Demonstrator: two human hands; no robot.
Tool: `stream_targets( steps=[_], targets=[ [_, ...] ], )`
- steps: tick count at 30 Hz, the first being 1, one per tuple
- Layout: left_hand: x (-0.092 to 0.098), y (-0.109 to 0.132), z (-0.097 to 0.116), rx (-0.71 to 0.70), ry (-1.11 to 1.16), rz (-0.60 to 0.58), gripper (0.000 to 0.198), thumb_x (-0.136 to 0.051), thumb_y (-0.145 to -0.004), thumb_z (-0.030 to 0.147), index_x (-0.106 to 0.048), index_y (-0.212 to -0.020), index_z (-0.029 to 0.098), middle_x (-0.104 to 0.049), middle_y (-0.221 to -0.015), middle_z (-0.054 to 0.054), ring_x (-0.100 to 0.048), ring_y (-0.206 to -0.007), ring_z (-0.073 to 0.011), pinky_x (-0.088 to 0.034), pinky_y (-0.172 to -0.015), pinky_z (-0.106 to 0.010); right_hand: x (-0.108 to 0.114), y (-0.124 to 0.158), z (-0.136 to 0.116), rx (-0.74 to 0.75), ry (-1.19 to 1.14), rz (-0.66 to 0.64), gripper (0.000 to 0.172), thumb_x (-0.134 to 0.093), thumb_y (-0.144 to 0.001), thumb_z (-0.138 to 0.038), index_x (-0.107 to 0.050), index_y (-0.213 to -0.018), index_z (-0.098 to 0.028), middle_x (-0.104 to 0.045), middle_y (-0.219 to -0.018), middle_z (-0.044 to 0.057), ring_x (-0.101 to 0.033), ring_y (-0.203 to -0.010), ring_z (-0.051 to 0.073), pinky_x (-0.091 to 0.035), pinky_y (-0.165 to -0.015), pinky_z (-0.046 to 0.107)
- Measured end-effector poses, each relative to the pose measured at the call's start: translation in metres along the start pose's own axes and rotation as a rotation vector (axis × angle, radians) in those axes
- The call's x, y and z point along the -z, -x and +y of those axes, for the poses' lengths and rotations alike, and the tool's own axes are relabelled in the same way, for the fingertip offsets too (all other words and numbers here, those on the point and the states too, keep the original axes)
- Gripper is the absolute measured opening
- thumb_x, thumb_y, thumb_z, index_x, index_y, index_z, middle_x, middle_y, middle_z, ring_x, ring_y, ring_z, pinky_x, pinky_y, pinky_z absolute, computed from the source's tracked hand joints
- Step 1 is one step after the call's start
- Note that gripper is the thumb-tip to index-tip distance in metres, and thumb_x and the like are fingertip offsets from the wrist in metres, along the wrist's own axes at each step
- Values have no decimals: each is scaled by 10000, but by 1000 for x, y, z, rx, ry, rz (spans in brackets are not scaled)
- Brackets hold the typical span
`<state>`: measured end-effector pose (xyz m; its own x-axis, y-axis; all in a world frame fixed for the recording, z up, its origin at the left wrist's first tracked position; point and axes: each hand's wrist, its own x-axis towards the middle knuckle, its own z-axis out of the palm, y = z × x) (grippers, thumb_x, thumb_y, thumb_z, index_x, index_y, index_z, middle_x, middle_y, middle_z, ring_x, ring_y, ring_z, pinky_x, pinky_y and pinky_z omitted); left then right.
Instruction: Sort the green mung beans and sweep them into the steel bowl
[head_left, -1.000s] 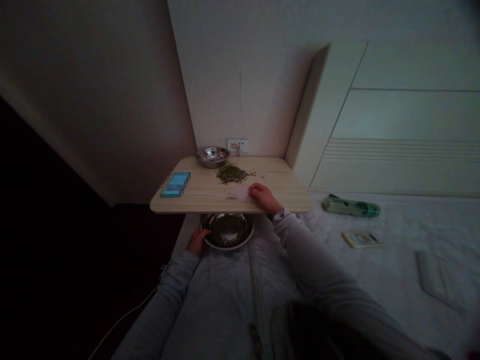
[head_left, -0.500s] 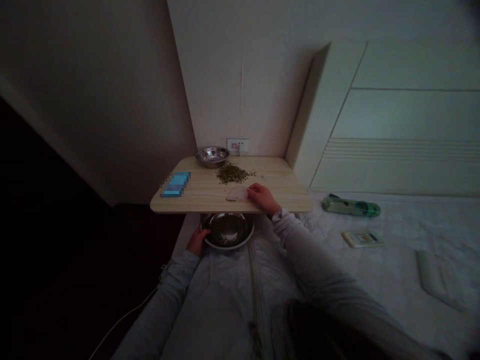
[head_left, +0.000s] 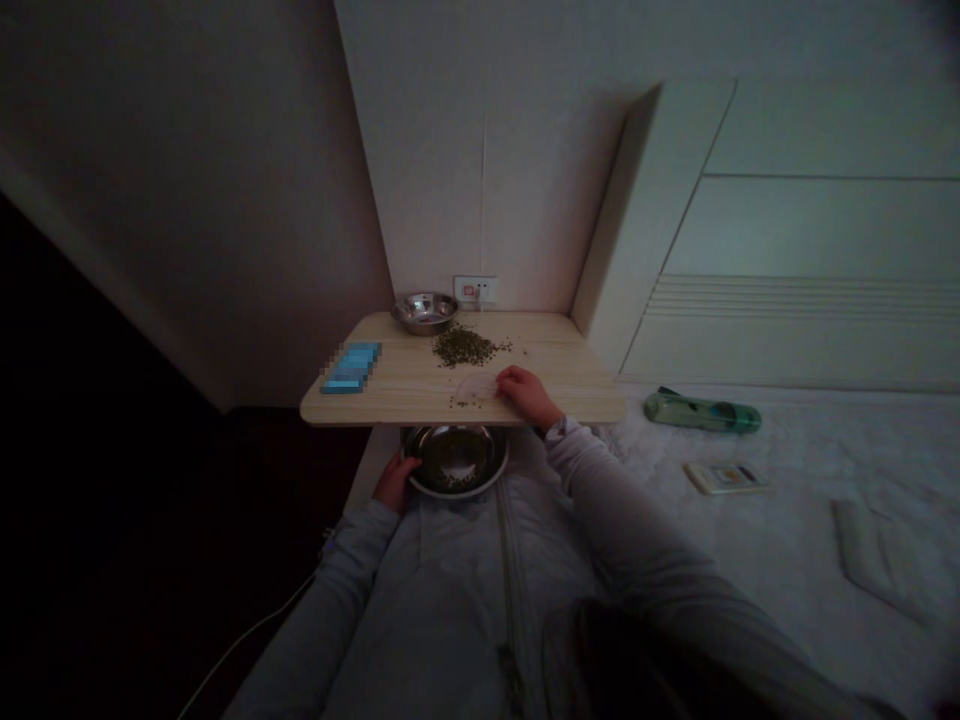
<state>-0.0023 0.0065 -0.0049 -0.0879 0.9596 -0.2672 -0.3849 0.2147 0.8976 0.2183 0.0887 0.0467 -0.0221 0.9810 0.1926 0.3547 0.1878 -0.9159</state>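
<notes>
A pile of small green beans (head_left: 463,347) lies on a light wooden table (head_left: 570,385). My right hand (head_left: 525,393) rests on the table near its front edge, fingers curled on a thin whitish card (head_left: 475,386) beside a few loose beans (head_left: 465,402). Below the table edge my left hand (head_left: 395,481) grips the rim of a steel bowl (head_left: 455,459) that has some beans in it. A second steel bowl (head_left: 424,312) stands at the back of the table.
A blue blurred object (head_left: 351,367) lies at the table's left. A wall socket (head_left: 475,290) is behind the table. On the white bed to the right lie a green case (head_left: 701,411), a pale card (head_left: 725,477) and a grey remote (head_left: 870,560). A cable (head_left: 247,632) hangs at lower left.
My right hand and the whitish card have shifted slightly; a few loose beans now lie nearer the table's front edge. The left hand and bowl stay put.
</notes>
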Motion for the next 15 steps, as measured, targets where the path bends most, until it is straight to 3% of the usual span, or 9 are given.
stream_targets(
  steps=[15],
  targets=[
    [-2, 1, 1, 10, 14, 13, 189, -557, -441, 131, -584, -625, 165, -610, -580, -8, -576, -675, -199, -425, -611, -274, -1, -1, 1, 8, 35, -140, 164, -460, -610, -205, -530, -751, -160, -577, -591, -25, -481, -551, 79, -358, -581, 214]
  ],
)
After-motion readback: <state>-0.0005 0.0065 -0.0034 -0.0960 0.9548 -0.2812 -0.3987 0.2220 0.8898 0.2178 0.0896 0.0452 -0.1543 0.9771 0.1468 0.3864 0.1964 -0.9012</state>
